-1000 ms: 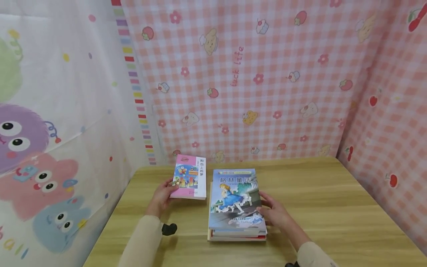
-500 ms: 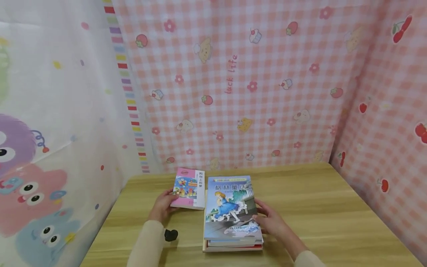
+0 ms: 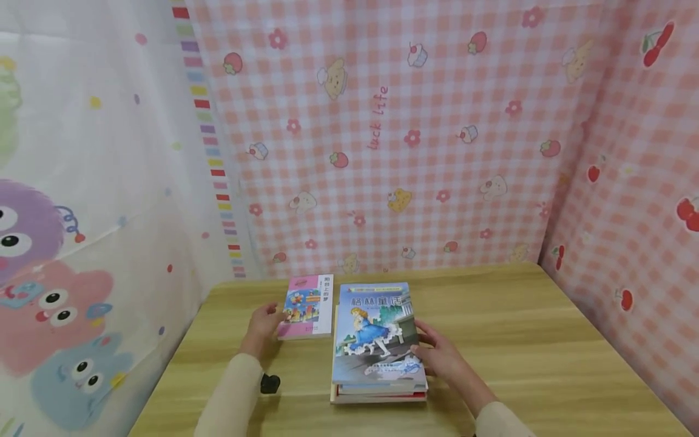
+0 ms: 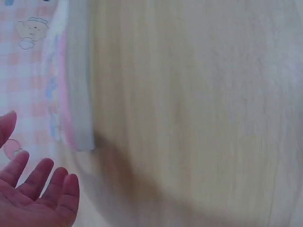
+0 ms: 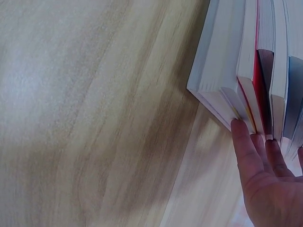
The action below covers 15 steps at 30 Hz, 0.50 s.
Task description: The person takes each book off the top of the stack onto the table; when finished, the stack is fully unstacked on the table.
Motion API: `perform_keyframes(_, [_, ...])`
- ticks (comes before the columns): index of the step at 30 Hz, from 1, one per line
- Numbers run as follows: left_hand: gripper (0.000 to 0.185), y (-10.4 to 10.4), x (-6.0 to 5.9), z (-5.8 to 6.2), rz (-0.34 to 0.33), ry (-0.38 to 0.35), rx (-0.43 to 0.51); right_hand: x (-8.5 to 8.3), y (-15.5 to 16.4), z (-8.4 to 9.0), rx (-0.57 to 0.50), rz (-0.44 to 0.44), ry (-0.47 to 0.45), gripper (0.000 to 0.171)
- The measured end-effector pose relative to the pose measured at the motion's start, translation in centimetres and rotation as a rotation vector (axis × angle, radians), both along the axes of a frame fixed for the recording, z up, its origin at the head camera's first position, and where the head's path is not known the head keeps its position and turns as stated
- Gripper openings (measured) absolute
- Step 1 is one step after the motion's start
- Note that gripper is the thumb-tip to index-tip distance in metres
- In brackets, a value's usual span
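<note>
Head view: the pink book (image 3: 303, 308) lies near the back left corner of the desk (image 3: 519, 340), left of the book stack (image 3: 374, 346). Left wrist view: the left hand (image 4: 35, 201), loosely spread, seems just clear of that book. Right wrist view: the right hand (image 5: 270, 191) touches the stack's side with extended fingers.

Worktop (image 3: 502, 352): bears single book and stack, side by side. Single book (image 3: 307, 306): left of stack, narrow gap between. Stack (image 3: 381, 398): right of single book, reaching nearer the person. Top book (image 3: 374, 334): uppermost on stack. Left hand (image 3: 263, 326): just beside single book's left edge. Right hand (image 3: 442, 358): at stack's right side, fingers touching it. Back cloth (image 3: 393, 182): behind worktop. Side cloths (image 3: 628, 206): one left, one right.
</note>
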State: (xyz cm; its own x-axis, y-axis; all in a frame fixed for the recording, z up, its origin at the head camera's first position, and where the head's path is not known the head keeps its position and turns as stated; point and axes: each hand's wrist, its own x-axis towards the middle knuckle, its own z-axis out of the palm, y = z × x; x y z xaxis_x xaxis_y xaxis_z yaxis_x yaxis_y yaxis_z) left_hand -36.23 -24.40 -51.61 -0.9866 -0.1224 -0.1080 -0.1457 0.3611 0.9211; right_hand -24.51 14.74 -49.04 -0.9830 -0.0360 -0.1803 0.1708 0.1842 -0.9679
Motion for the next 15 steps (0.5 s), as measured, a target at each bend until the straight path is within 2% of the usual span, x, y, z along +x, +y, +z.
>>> perform_keyframes(1, [0.058, -0.1, 0.1, 0.4, -0.005, 0.0, -0.018, 0.0, 0.0, 0.0, 0.002, -0.002, -0.002, 0.059])
perform_keyframes(4, [0.059, 0.0, 0.7, 1.7, -0.038, -0.003, 0.011, 0.1, 0.0, 0.2, 0.011, 0.0, 0.005, 0.059])
perform_keyframes(9, [0.058, 1.4, 1.7, 3.3, -0.055, 0.026, 0.034, -0.2, -0.2, 0.3, 0.021, 0.012, 0.015, 0.059])
perform_keyframes(12, [0.058, 2.6, 2.5, 3.7, -0.065, 0.031, 0.056, -0.2, -0.2, 0.3, 0.022, 0.013, 0.016, 0.059])
perform_keyframes(15, [0.058, 3.8, 3.5, 3.5, -0.088, 0.039, 0.07, 0.1, -0.2, 0.2, 0.02, 0.014, 0.012, 0.059])
